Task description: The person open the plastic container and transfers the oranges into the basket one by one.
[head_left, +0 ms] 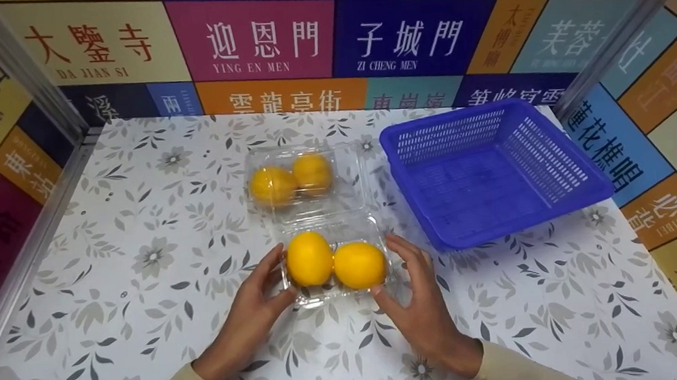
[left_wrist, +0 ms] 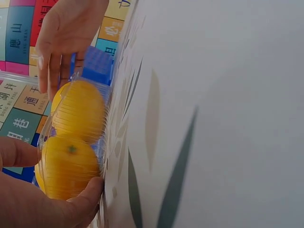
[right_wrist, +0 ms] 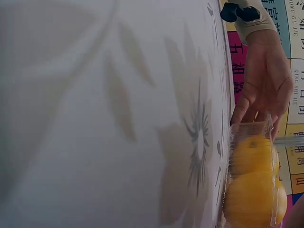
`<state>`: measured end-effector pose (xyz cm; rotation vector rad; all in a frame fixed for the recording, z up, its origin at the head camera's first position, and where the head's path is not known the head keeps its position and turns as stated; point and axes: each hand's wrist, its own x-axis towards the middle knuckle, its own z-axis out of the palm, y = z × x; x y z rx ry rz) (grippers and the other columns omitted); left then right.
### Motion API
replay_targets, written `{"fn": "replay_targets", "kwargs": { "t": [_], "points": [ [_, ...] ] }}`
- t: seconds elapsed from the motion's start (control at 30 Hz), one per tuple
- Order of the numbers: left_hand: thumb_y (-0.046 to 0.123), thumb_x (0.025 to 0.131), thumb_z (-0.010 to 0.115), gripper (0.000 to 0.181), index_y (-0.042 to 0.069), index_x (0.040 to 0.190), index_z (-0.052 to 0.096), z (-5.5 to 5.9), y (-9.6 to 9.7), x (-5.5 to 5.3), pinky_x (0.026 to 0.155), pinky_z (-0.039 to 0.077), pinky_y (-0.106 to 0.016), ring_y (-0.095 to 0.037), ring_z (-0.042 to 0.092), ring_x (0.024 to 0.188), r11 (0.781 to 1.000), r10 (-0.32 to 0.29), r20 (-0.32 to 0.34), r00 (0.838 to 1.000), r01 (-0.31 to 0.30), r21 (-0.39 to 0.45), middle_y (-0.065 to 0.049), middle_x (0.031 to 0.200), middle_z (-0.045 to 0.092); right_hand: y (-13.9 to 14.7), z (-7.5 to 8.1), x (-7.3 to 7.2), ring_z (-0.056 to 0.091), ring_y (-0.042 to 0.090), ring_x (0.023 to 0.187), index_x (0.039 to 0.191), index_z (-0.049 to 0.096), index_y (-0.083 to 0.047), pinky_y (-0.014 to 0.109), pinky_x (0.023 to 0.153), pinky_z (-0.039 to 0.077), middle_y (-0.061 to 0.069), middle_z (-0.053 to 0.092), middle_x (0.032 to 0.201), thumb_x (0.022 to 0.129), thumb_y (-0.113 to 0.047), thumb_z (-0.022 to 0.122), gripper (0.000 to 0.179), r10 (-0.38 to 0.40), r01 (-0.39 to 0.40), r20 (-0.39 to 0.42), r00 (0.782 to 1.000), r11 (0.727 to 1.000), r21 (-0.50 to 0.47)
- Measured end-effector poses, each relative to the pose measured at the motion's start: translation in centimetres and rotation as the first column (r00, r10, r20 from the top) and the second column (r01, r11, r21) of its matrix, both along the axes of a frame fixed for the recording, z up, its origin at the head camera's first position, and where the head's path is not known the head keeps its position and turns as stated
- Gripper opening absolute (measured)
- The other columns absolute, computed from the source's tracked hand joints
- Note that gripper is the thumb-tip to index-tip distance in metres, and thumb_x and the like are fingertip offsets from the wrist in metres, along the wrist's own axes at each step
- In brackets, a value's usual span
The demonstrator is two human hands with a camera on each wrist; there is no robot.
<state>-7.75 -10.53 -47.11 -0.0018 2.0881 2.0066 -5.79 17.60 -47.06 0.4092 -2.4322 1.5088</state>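
A clear plastic box (head_left: 311, 302) with two yellow-orange fruits, like oranges (head_left: 310, 258), lies near the middle of the table. My left hand (head_left: 251, 302) grips the box's left end, thumb at the front corner and fingers on the far side; the left wrist view shows them around one fruit (left_wrist: 71, 164). At the right end, my right hand (head_left: 423, 304) has its thumb by the front corner and its fingers loosely extended beside the box. Firm contact there is hard to tell. Just behind, two more such fruits (head_left: 273, 186) sit in clear plastic (head_left: 350, 180).
A blue-purple plastic basket (head_left: 471, 185) with slotted sides stands to the back right, nothing seen inside. The table (head_left: 162, 324) has a white cover with grey leaves and flowers. Panels with printed signs (head_left: 254, 45) close off the back and sides.
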Motion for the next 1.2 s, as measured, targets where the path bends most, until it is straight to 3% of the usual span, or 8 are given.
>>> {"fn": "replay_targets", "kwargs": {
  "t": [0.2,0.43,0.8,1.2],
  "points": [
    [-0.001,0.102,0.068,0.083,0.012,0.174,0.030,0.0,0.0,0.0,0.126,0.040,-0.046,-0.035,0.041,0.160,1.000,0.002,0.000,1.000,-0.002,-0.008,-0.013,0.178,0.033,0.2,0.1,-0.8,0.044,0.028,0.150,0.156,0.058,-0.012,0.036,0.123,0.034,0.010,0.055,0.161,0.089,-0.004,0.084,0.072,0.034,-0.021,-0.134,0.990,0.995,0.092],
    [0.001,0.101,0.068,0.083,0.013,0.175,0.031,0.0,-0.1,0.0,0.126,0.040,-0.047,-0.034,0.040,0.161,1.000,-0.004,0.009,1.000,0.005,-0.028,-0.013,0.178,0.034,0.4,0.1,-1.9,0.047,0.033,0.146,0.153,0.059,-0.007,0.045,0.124,0.036,0.013,0.058,0.157,0.085,-0.007,0.089,0.075,0.090,-0.040,-0.240,0.967,0.978,0.204],
    [0.002,0.101,0.069,0.083,0.013,0.174,0.032,0.1,-0.1,-0.1,0.128,0.038,-0.048,-0.034,0.041,0.160,0.999,-0.004,0.001,1.000,0.004,-0.045,-0.013,0.177,0.035,0.1,1.0,-3.2,0.048,0.035,0.145,0.151,0.060,-0.004,0.059,0.118,0.044,0.013,0.059,0.156,0.080,-0.016,0.096,0.081,0.202,-0.090,-0.274,0.940,0.924,0.373],
    [0.005,0.102,0.069,0.081,0.014,0.174,0.033,0.2,-0.1,0.0,0.129,0.037,-0.051,-0.035,0.040,0.160,0.999,-0.002,0.001,1.000,0.002,-0.050,-0.013,0.177,0.035,-1.0,1.9,-4.7,0.053,0.032,0.137,0.151,0.060,-0.003,0.054,0.116,0.046,0.014,0.063,0.151,0.084,-0.027,0.095,0.079,0.290,-0.141,-0.258,0.922,0.870,0.473]
  ]
}}
